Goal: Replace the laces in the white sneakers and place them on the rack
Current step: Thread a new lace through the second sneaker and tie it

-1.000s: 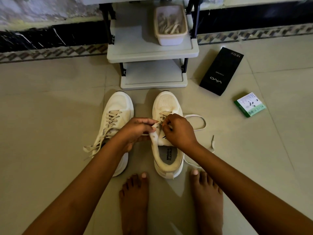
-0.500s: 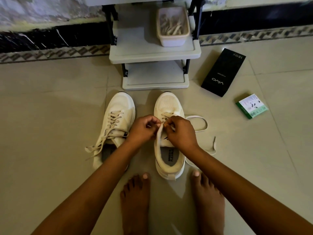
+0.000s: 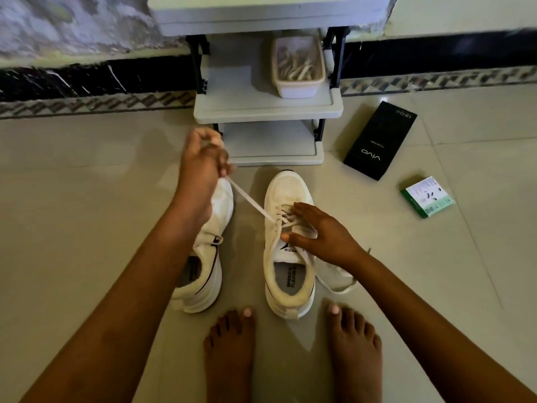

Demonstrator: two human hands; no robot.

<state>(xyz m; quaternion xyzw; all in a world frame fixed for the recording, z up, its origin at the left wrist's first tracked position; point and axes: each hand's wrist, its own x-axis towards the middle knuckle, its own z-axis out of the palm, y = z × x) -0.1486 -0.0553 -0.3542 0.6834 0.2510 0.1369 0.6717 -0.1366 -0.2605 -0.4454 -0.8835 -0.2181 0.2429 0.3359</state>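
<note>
1. Two white sneakers are set on the tiled floor (image 3: 87, 228), toes pointing away toward the rack (image 3: 267, 112), heels near two bare feet (image 3: 290, 353).
2. Right sneaker (image 3: 286, 274) sits upright, partly laced; its tongue and insole print are visible.
3. Left sneaker (image 3: 203, 257) sits just left of it, its toe half hidden under the left forearm.
4. Left hand (image 3: 203, 161) is raised over the left sneaker's toe, fingers curled into a fist around the lace (image 3: 252, 203).
5. The lace is pulled taut, running diagonally from the fist down to the right sneaker's eyelets.
6. Right hand (image 3: 319, 231) is laid on the right sneaker's lacing, fingers straight and slightly spread, thumb (image 3: 293, 237) pressed against the tongue. Nothing is pinched by it.
7. A loose length of lace (image 3: 337, 283) lies on the floor just right of the right sneaker, partly hidden by the right wrist.
8. The rack stands at the far centre against the wall; three grey shelves are seen, the top one cropped.
9. A white tub (image 3: 297, 68) holding pale laces sits on the middle shelf, right side.
10. A black box (image 3: 379, 141) lies on the floor right of the rack.
11. A small green-and-white box (image 3: 427, 196) lies nearer and further right, apart from the black one.
</note>
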